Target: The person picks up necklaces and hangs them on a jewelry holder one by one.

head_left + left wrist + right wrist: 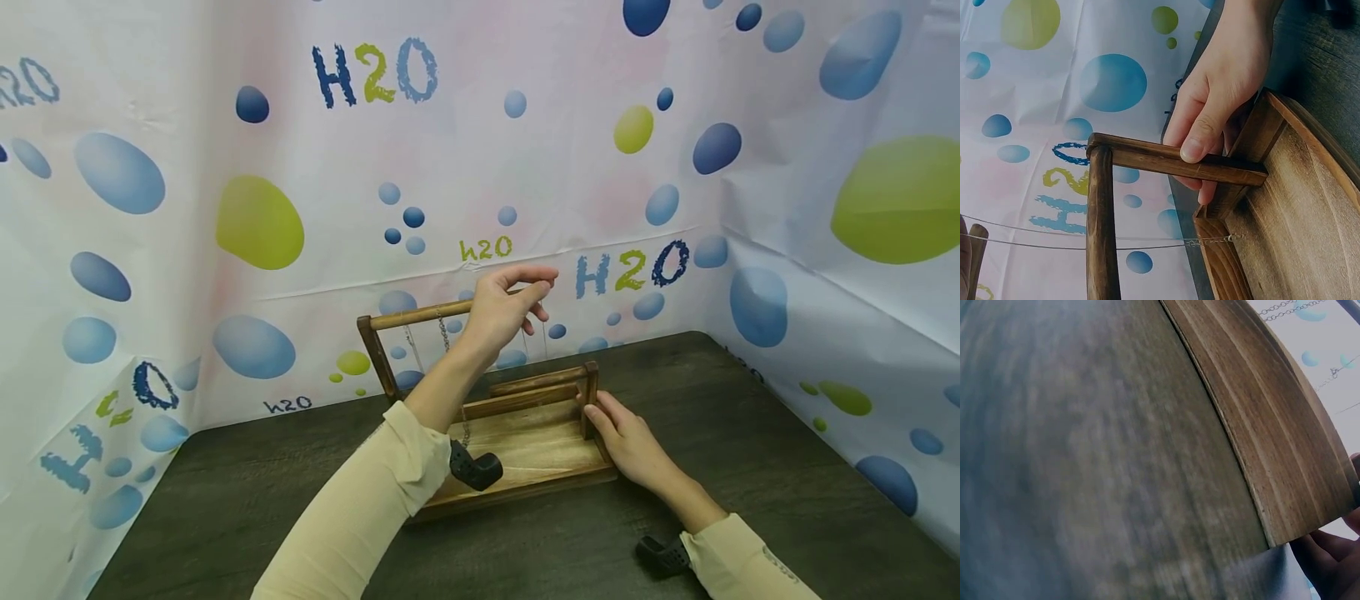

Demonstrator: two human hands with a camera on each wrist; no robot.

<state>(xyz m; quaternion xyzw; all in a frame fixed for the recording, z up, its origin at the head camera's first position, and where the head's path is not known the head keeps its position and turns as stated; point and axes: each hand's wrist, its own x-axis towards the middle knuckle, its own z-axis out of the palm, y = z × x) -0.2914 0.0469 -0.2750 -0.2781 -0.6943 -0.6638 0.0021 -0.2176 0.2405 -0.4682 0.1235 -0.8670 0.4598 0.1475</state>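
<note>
A wooden jewelry stand point(551, 437) with a tray base, a tall top rod and a lower rod rests on the table. My left hand point(495, 312) is raised beside the top rod, its thumb and index finger pinching a thin chain necklace point(1147, 248). Two fine strands of it run down to the tray. With my right hand point(630, 437) I grip the short right post point(1160, 158), the thumb lying along it. The right wrist view shows the tray's wooden side point(1272, 425) and part of the right fingers point(1329, 559).
Another chain point(443, 332) hangs from the top rod, left of my left forearm. The dark table point(750, 467) meets a printed sheet point(465, 167) at the back and sides. Black wrist devices point(476, 468) sit by both cuffs.
</note>
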